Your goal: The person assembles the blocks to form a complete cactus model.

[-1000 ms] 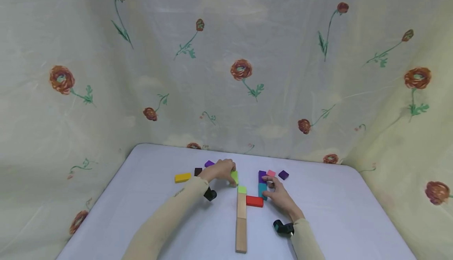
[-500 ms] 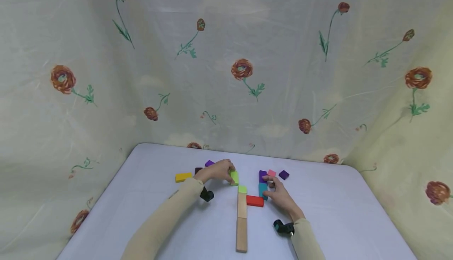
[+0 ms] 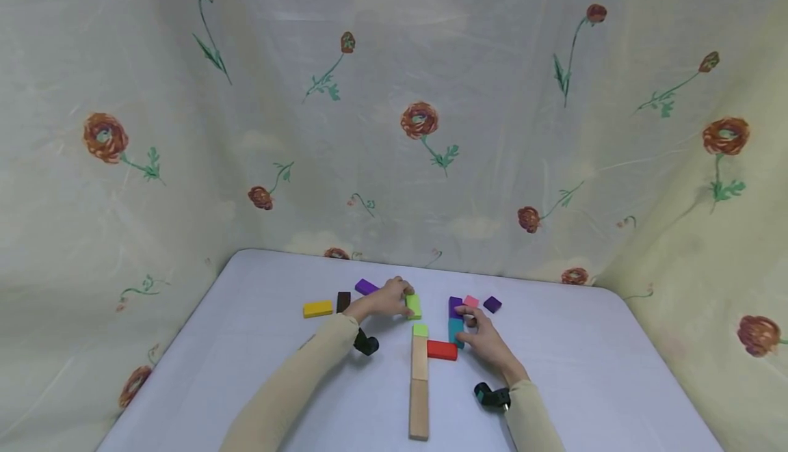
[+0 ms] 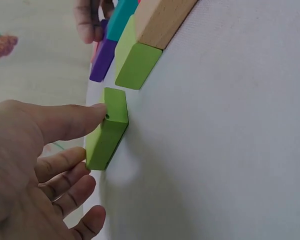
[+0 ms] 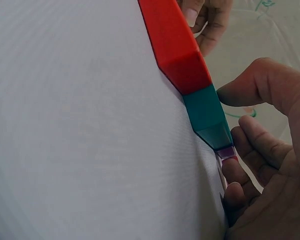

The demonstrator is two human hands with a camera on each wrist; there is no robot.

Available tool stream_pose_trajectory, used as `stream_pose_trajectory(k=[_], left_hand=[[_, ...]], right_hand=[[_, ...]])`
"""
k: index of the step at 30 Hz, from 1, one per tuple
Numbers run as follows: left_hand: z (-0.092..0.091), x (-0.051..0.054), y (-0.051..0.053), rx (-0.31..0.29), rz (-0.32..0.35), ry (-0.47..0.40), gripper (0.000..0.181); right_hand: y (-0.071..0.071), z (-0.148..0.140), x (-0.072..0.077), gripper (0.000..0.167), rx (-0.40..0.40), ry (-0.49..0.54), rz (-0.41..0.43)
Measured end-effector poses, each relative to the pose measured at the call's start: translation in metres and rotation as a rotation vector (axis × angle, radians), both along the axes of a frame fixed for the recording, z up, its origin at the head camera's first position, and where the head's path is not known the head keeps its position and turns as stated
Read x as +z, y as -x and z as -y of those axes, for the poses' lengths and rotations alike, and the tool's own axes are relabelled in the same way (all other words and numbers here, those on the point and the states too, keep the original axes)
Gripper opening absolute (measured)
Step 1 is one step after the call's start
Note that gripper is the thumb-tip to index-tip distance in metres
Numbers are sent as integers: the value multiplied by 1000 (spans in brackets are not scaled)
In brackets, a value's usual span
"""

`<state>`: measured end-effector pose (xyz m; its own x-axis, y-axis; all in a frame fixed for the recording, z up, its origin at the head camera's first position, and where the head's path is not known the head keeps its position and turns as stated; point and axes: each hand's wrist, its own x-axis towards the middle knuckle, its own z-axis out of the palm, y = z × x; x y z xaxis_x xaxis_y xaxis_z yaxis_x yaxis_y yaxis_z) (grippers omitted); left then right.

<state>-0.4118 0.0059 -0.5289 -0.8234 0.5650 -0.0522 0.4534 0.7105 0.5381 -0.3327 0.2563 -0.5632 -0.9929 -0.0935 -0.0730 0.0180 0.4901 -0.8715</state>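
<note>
My left hand pinches a lime green block between thumb and index finger, its other fingers loosely bent. That block sits just beyond a second lime green block, with a small gap between them. My right hand rests at a teal block and a purple block, which stand end to end. Its thumb touches the teal one and its index finger lies by the purple one, with thumb and fingers apart. A red block meets the teal block's near end.
Two plain wooden blocks continue the line toward me from the second lime block. Yellow, dark brown and purple blocks lie at the left. A pink block and a dark purple block lie at the right.
The left hand has shifted slightly right and away from me with the lime green block, and the gap to the second lime block looks wider. The right hand stays put.
</note>
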Motion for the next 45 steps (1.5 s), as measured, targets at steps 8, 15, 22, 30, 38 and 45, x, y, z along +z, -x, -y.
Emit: stream_pose_trajectory(k=[8,15,22,30,38,45], left_hand=[[-6,-3,-3,34,69,-82,51],[-9,-9,-3,39,114,-103,50],[-10,-9,-4,23,132,-117,50],[-9,-5,-7,7,150,-124,49],[-9,-4,-9,2,153,-127,48],[-7,-1,-12,-10,145,-112,47]], right_hand=[[1,0,-1,57,-1,-4,1],[1,0,0,56,-7,-7,7],[0,1,0,56,-10,9,12],[2,-1,-1,56,-13,-6,18],[4,-2,-4,57,-15,-13,22],[2,0,-3,56,-14,-9,15]])
